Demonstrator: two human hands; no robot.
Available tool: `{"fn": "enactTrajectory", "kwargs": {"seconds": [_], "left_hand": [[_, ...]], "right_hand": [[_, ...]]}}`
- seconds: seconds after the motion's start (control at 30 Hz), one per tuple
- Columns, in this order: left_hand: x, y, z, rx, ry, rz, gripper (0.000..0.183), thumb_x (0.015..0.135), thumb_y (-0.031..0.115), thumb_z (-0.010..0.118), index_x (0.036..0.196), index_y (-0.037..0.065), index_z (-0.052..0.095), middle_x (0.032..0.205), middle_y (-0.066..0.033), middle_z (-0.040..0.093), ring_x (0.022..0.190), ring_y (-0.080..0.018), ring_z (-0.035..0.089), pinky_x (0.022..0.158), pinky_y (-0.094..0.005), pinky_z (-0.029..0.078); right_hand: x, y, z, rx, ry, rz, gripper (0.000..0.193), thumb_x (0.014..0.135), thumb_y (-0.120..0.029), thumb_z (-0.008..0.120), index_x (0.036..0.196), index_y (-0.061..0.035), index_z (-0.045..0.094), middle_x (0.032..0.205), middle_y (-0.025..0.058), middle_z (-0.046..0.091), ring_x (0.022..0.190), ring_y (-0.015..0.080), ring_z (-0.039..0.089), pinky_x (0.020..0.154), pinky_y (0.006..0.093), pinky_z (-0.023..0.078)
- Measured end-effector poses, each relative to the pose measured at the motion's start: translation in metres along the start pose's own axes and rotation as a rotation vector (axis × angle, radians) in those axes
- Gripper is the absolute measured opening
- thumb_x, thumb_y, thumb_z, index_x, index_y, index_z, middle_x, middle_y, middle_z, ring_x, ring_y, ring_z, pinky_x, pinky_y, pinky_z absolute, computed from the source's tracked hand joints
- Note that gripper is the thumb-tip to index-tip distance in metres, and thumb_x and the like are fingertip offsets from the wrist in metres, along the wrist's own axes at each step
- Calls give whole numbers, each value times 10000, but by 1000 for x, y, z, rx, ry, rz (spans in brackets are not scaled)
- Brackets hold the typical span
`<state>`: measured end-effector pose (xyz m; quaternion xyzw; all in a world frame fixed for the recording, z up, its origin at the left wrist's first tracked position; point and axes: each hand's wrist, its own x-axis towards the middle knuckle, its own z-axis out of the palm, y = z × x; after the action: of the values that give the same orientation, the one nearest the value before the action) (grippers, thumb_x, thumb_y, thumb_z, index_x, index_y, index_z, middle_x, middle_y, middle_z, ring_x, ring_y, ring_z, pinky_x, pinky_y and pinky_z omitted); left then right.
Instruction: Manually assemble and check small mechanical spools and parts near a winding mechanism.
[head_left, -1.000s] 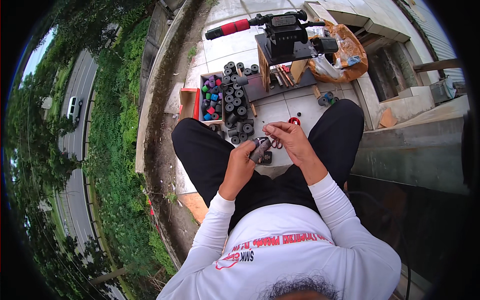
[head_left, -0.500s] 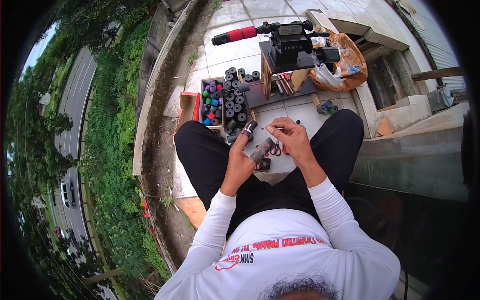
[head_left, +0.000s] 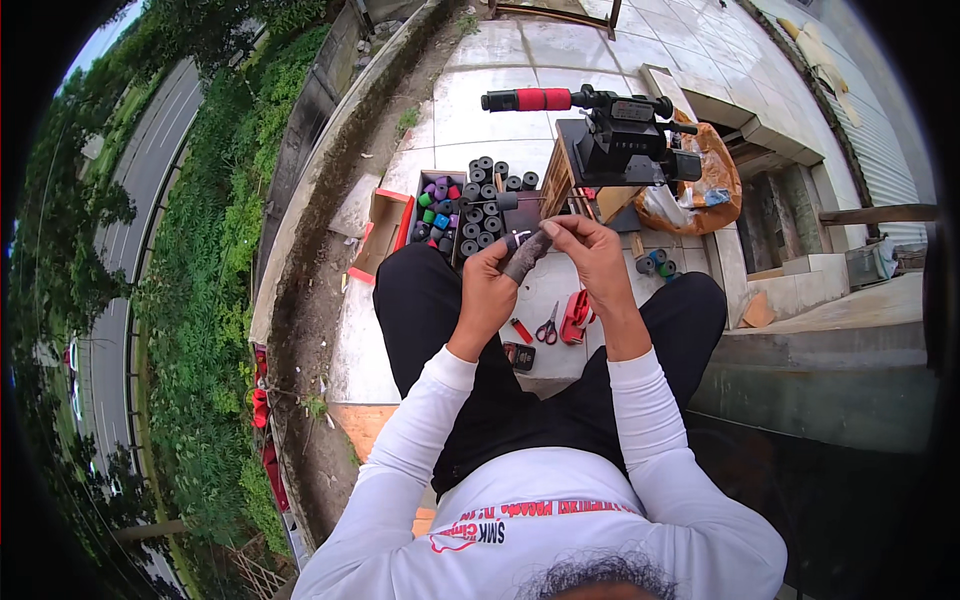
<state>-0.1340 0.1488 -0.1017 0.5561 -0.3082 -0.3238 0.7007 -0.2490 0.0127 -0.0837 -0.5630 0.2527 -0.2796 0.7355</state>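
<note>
My left hand (head_left: 487, 297) is held up over my lap, thumb and index finger close together. A worn grey sleeve-like tube (head_left: 525, 260) covers or extends from its thumb, and a dark band (head_left: 517, 238) shows at the index fingertip. My right hand (head_left: 598, 268) pinches at the far end of the grey tube; whatever is between its fingertips is too small to make out. On the tiles beneath lie scissors (head_left: 546, 333), a red lighter (head_left: 521, 330), a flat black case (head_left: 518, 356) and a red object (head_left: 577, 318).
Ahead, a black device with a red-wrapped handle (head_left: 543, 99) stands on a wooden stand (head_left: 559, 178). Several black rolls (head_left: 472, 230) stand beside a box of coloured rolls (head_left: 438, 212). An open red box (head_left: 385, 235) lies left; an orange bag (head_left: 725, 180) sits right. A low wall (head_left: 300, 190) borders the left.
My hands have come together: the right fingertips now meet the grey tube's end, and my left index finger has bent toward the thumb. The view has shifted, uncovering the scissors, lighter and red object.
</note>
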Motion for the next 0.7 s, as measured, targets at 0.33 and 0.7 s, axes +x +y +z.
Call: {"fn": "enactTrajectory", "kwargs": {"seconds": [0.33, 0.7], "left_hand": [[69, -33, -19, -52, 128, 149, 251, 1064, 92, 711, 1273, -40, 753, 1077, -28, 797, 960, -51, 666, 845, -227, 523], [73, -37, -14, -10, 113, 130, 206, 1050, 75, 715, 1212, -44, 757, 1018, -37, 794, 918, -50, 657, 805, -246, 533]], "right_hand": [[129, -96, 41, -1242, 7, -1076, 331, 874, -150, 854, 1191, -119, 763, 1282, 58, 705, 1199, 296, 658, 1085, 441, 469], [154, -88, 26, -1349, -126, -1203, 413, 874, -121, 823, 1277, -137, 733, 1191, 35, 717, 1147, 272, 671, 1062, 442, 484]]}}
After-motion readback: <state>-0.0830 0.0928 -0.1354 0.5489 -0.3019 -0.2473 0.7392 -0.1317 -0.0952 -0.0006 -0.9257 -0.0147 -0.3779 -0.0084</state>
